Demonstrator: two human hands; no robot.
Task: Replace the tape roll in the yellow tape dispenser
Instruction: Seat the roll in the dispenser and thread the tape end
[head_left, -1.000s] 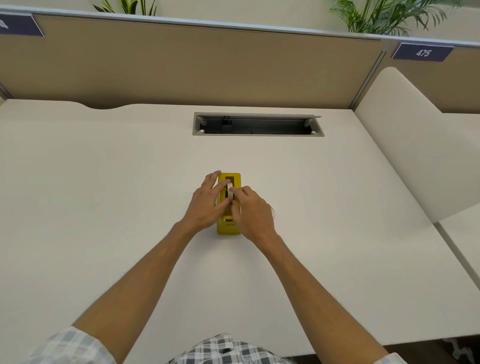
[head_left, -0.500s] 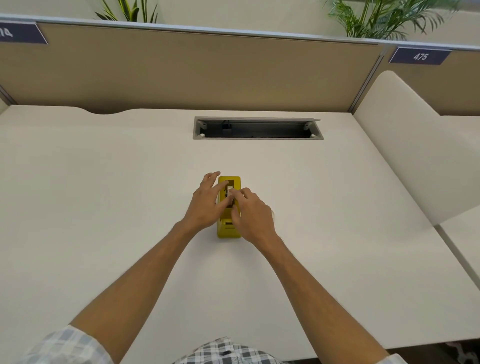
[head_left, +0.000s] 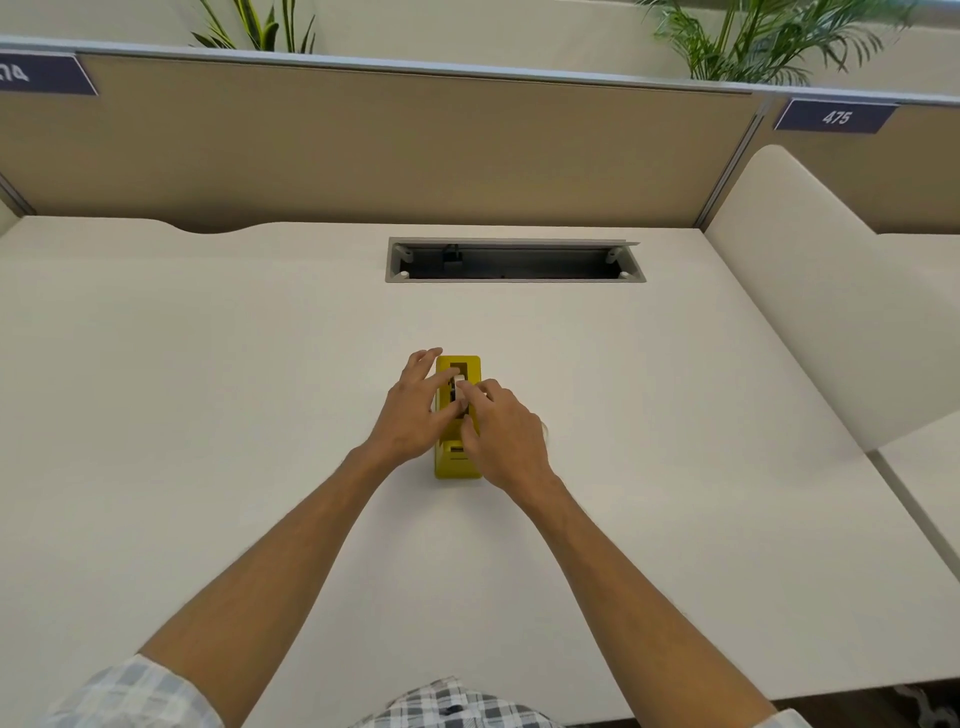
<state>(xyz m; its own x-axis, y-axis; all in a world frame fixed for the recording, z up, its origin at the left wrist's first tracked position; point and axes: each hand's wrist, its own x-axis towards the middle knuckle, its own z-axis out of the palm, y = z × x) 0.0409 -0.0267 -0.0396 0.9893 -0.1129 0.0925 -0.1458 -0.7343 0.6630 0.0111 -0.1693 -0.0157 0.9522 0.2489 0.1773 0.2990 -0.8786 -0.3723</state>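
The yellow tape dispenser (head_left: 457, 462) lies flat on the white desk (head_left: 208, 415), long axis pointing away from me. A whitish tape roll (head_left: 457, 372) sits in its dark slot, mostly hidden by fingers. My left hand (head_left: 410, 410) rests against the dispenser's left side, with its thumb across the body and a fingertip on the roll. From the right, my right hand (head_left: 506, 431) covers the dispenser's middle, its fingertips pinched on the roll in the slot. A small translucent thing (head_left: 543, 431) peeks out behind my right hand; I cannot tell what it is.
An open grey cable tray (head_left: 514, 260) is set into the desk beyond the dispenser. A tan partition (head_left: 389, 156) runs along the back edge. A white side divider (head_left: 810, 291) rises at the right. Plants stand behind the partition.
Both hands stay on the dispenser and roll, with only slight finger shifts over the slot. The camera has tilted a little, moving the scene lower in view.
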